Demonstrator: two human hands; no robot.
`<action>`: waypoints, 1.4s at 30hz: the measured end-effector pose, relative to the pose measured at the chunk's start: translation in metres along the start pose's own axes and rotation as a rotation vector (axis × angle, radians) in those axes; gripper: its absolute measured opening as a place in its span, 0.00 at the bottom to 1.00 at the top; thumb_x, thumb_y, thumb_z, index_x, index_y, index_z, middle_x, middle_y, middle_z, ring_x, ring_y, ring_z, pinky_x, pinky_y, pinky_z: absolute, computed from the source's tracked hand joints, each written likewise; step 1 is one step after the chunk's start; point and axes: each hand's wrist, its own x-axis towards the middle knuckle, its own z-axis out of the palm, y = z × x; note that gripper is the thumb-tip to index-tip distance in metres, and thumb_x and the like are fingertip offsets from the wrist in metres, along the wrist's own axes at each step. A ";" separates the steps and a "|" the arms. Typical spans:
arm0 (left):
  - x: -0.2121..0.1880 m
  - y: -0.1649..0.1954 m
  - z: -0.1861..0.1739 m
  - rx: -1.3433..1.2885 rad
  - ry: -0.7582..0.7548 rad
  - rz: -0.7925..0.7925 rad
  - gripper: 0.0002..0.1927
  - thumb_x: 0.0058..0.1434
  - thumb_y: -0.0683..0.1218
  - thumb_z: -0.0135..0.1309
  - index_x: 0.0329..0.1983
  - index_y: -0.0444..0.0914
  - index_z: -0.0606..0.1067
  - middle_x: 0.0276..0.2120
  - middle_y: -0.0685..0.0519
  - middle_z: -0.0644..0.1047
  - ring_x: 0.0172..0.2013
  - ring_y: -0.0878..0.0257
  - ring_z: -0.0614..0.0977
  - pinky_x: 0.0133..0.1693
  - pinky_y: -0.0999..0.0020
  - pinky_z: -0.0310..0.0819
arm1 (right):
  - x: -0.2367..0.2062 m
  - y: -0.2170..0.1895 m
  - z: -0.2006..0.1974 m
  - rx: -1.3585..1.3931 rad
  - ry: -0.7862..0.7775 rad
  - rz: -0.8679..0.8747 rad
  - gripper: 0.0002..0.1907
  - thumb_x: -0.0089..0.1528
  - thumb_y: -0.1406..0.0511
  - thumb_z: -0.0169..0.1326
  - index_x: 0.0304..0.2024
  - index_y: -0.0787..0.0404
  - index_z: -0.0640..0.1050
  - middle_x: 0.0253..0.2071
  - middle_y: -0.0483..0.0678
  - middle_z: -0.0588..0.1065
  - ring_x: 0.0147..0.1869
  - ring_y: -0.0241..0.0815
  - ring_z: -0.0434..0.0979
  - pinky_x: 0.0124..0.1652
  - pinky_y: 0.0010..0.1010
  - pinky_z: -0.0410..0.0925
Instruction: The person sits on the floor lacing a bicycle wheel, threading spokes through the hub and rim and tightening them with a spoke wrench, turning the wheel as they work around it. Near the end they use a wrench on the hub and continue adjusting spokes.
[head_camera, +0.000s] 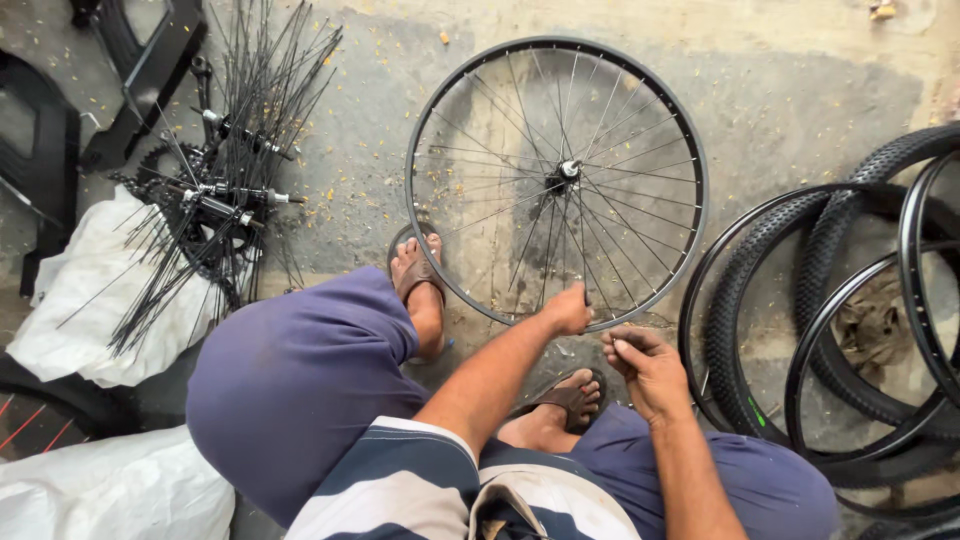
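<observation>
While seated low over the concrete floor (800, 110), with a spoked bicycle wheel (556, 182) lying flat just ahead of the knees, rim close by a sandalled foot (420, 290). Left hand (568, 310) at the wheel's near edge, fingers pressed together on the black rim or on a spoke end there, grip too small in the view to tell apart. Right hand (645, 365) just beside, off the rim and nearer the body, fingers curled and pinching a small dark object (628, 342), possibly a spoke key or nipple, not clearly readable. Wheel directly ahead of both hands, hub (566, 172) well beyond the fingers, spokes fanning back from it toward the held section of rim. Left hand the nearer of the two, already touching; right hand a short way to the right of that contact point and slightly below it in the frame. Second sandalled foot (572, 395) tucked between the two forearms. Off to the left, a bundle of loose spokes and hubs (225, 180) heaped on white sacking (80, 300). Off to the right, well apart from the hands, stacked tyres and bare rims (830, 330).
</observation>
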 end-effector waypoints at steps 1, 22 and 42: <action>-0.002 0.003 0.000 -0.016 0.013 0.005 0.24 0.59 0.50 0.57 0.55 0.34 0.69 0.50 0.34 0.78 0.53 0.39 0.79 0.53 0.50 0.73 | -0.003 0.004 -0.002 0.008 0.017 0.001 0.10 0.62 0.73 0.57 0.46 0.65 0.80 0.42 0.51 0.80 0.40 0.39 0.80 0.41 0.28 0.73; 0.015 0.007 0.015 -0.111 0.011 0.020 0.24 0.58 0.52 0.60 0.51 0.35 0.69 0.45 0.34 0.79 0.50 0.37 0.79 0.50 0.46 0.72 | 0.068 0.037 -0.022 -0.234 0.333 -0.175 0.05 0.66 0.66 0.55 0.41 0.61 0.78 0.31 0.42 0.75 0.30 0.31 0.70 0.29 0.21 0.63; 0.011 -0.010 0.039 -0.135 -0.154 0.085 0.20 0.70 0.52 0.42 0.50 0.30 0.61 0.43 0.26 0.77 0.49 0.31 0.77 0.52 0.39 0.67 | 0.311 -0.127 0.170 -1.501 0.085 -0.414 0.20 0.70 0.48 0.44 0.40 0.55 0.75 0.38 0.57 0.79 0.43 0.62 0.79 0.42 0.55 0.68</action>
